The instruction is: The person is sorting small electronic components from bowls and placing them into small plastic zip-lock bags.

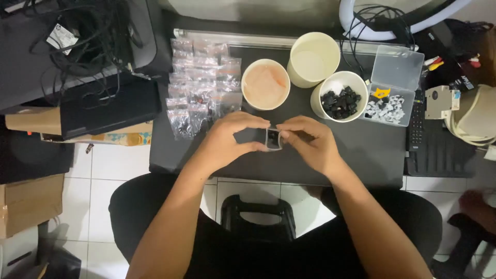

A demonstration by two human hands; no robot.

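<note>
Two hands are pinching a small clear bag over a dark surface.

The left hand and right hand are meeting near the front edge of the surface – each grip pressing on one side of the small clear bag, which is standing upright between them, equally near both. A cup of black parts is sitting towards the back right.

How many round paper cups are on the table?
3. One cup with an orange-pink inside sits left, a tall empty cream cup stands behind, and a cup of small black pieces sits right, beside the clear plastic box. None seem hidden.
</note>
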